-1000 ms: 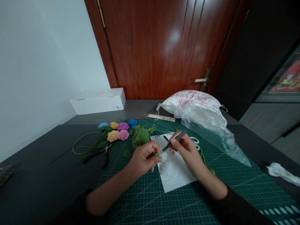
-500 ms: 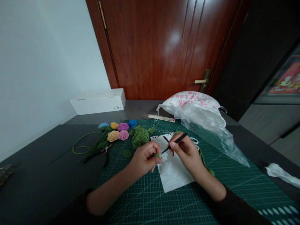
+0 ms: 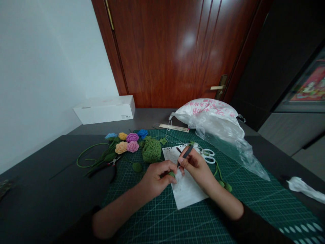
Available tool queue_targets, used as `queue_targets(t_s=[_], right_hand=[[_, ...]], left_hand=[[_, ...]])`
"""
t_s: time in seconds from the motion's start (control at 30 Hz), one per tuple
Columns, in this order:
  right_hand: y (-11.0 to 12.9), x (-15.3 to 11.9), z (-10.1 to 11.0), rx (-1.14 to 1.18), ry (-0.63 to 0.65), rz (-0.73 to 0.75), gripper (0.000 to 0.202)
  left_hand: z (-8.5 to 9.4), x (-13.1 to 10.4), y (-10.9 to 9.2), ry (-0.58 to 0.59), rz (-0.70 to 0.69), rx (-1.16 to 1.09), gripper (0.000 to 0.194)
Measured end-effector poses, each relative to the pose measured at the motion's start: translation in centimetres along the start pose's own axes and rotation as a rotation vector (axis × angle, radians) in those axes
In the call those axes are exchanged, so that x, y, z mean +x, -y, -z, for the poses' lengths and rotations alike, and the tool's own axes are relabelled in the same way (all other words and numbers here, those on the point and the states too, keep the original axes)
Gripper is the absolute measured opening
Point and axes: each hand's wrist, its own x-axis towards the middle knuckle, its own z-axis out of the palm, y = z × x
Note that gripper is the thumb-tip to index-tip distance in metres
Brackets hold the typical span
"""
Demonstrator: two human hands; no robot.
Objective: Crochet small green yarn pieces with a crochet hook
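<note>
Between its thumb and fingers, my left hand (image 3: 157,177) pinches a small green crocheted piece (image 3: 172,174). My right hand (image 3: 196,166) is closed round black tweezers (image 3: 188,151), whose tips point down towards the green piece. A tuft of white stuffing (image 3: 179,176) lies between the two hands, right beside the green piece. Under them is a sheet of paper with writing (image 3: 189,193), on the green cutting mat (image 3: 147,217). A ball of green yarn (image 3: 151,150) sits beyond my left hand.
Crocheted flowers (image 3: 132,146), pliers (image 3: 113,162) and a green leaf (image 3: 137,167) lie to the left. White scissors (image 3: 209,156) and green stems (image 3: 224,185) are at the right. Farther back are a white box (image 3: 106,110), a ruler (image 3: 174,128) and a bag of stuffing (image 3: 213,115).
My right hand has moved slightly down and left, and the tweezers are held more upright. The scissors show more fully. The view has shifted slightly.
</note>
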Motion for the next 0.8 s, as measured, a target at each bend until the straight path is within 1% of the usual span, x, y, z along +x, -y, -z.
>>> queue_targets(t_s=[0.17, 0.3, 0.4, 0.53, 0.7, 0.8], right_hand=[[0.1, -0.3, -0.3, -0.037, -0.037, 0.052, 0.029], [0.3, 0.1, 0.4, 0.008, -0.076, 0.084, 0.028], [0.8, 0.3, 1.0, 0.027, -0.116, 0.111, 0.022], [1.3, 0.1, 1.3, 0.034, -0.117, 0.134, 0.020], [0.9, -0.1, 0.7, 0.054, -0.124, 0.108, 0.021], [0.7, -0.1, 0.4, 0.099, -0.128, 0.062, 0.027]], left_hand=[[0.0, 0.1, -0.2, -0.016, 0.035, -0.001, 0.013], [0.3, 0.3, -0.6, -0.042, 0.061, -0.010, 0.016], [0.4, 0.4, -0.6, -0.052, 0.067, -0.016, 0.017], [0.4, 0.5, -0.5, -0.056, 0.060, -0.016, 0.018], [0.2, 0.4, -1.0, -0.060, 0.030, 0.012, 0.018], [0.2, 0.3, -1.3, -0.070, 0.011, 0.037, 0.018]])
